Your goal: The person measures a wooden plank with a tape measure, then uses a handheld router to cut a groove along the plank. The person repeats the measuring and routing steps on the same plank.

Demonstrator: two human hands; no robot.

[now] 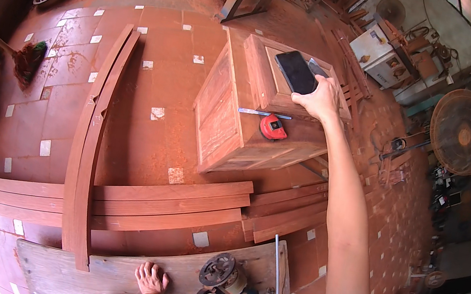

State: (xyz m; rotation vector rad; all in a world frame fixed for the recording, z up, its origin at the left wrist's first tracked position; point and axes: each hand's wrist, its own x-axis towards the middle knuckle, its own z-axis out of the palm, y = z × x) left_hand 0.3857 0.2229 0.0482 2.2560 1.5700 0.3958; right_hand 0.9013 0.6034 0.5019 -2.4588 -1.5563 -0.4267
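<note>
Right arm stretched forward, right hand [320, 101] palm down, fingers curled

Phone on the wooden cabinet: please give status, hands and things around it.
Right hand reaches out, fingers on the black phone. Phone lies flat on the wooden cabinet. Left hand not in view. Red tape measure and pen lie apart, nearer.

Right hand [321, 98] covers the near corner of the black phone [295, 70] and most of a second flat grey item [317, 67] beside it; can't tell what that is. Left hand not in frame. Router [223, 278] handle and cord cut off at the bottom edge. Knees clipped too. Machines [385, 50] top right too small and warped to identify.
</note>
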